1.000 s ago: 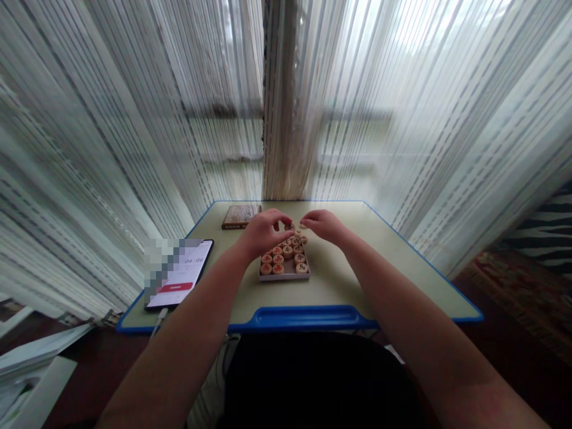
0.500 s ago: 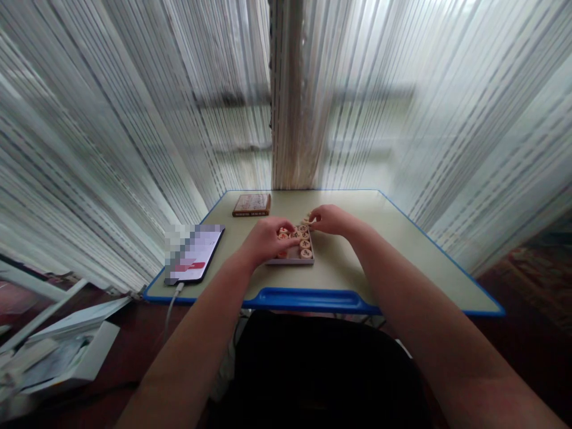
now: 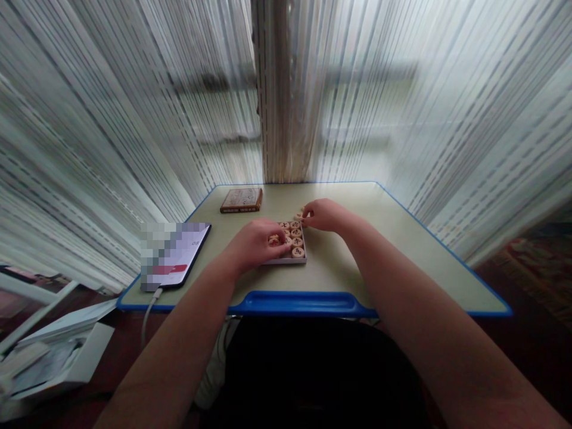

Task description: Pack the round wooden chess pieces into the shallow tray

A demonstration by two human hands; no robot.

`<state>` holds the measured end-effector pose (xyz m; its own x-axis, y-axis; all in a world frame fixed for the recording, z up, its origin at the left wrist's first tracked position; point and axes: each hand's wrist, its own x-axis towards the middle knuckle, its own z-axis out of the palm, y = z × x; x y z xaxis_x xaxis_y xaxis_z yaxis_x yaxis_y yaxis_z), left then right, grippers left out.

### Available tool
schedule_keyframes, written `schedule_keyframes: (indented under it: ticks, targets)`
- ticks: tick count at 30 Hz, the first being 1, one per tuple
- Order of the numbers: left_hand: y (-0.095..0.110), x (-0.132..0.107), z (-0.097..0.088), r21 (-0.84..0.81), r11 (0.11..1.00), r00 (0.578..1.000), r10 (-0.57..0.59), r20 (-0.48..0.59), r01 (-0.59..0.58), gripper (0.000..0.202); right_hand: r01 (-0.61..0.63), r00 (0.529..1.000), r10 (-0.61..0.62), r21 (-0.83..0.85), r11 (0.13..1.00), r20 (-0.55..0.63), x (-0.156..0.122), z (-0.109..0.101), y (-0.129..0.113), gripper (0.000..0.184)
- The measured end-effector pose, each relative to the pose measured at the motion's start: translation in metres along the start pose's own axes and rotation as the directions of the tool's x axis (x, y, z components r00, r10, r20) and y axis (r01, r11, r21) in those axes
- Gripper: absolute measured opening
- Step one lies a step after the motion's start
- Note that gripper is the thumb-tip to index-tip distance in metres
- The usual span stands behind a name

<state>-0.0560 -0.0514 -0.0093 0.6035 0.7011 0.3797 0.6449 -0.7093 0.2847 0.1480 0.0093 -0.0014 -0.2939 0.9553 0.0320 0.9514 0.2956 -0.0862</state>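
Note:
A shallow, pale-rimmed box (image 3: 286, 261) of round wooden Chinese chess pieces lies on the table, several black-marked ones showing in rows along its right side. My left hand (image 3: 254, 241) reaches over the box's left part, thumb and fingers closed about a chess piece (image 3: 288, 241) inside; the hand covers the pieces below it. Just beyond the box's far right corner, my right hand (image 3: 325, 214) pinches at a loose chess piece (image 3: 298, 217) on the table. Its curled fingers partly hide what they touch.
A brown patterned box lid (image 3: 241, 200) lies at the back left. On the table's left side is a phone (image 3: 179, 259) with a white cable (image 3: 149, 307) plugged in. A blue tray edge (image 3: 301, 302) runs along the front, and curtains (image 3: 286, 101) hang behind.
My left hand has drawn a little left and its fingers have closed in over the box. My right hand stays by the far corner. The view has shifted slightly.

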Motion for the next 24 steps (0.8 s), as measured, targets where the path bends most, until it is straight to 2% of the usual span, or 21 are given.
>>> schedule_keyframes:
  ticks: [8,14,20,24]
  targets:
    - [-0.0027,-0.0001,0.0005,0.056,0.996,0.998,0.063,-0.010,-0.063,0.018,0.005,1.000,-0.004,-0.019,1.000,0.015,-0.0016,-0.0005,-0.0038,0.030]
    - [-0.0007,0.0009,0.0011,0.065,0.996,0.998,0.064,-0.002,-0.064,0.018,-0.001,1.000,0.002,-0.018,1.000,0.028,-0.0031,-0.0020,-0.0051,0.029]
    - [-0.0050,0.0002,0.0014,-0.034,0.995,0.995,0.097,-0.010,-0.097,0.017,-0.013,1.000,0.013,0.016,1.000,0.003,-0.0059,-0.0034,-0.0068,0.034]
    - [-0.0067,-0.0009,0.0019,-0.053,0.995,0.995,0.083,-0.052,-0.086,0.016,-0.022,1.000,0.022,0.013,1.000,-0.001,-0.0079,-0.0044,-0.0084,0.038]
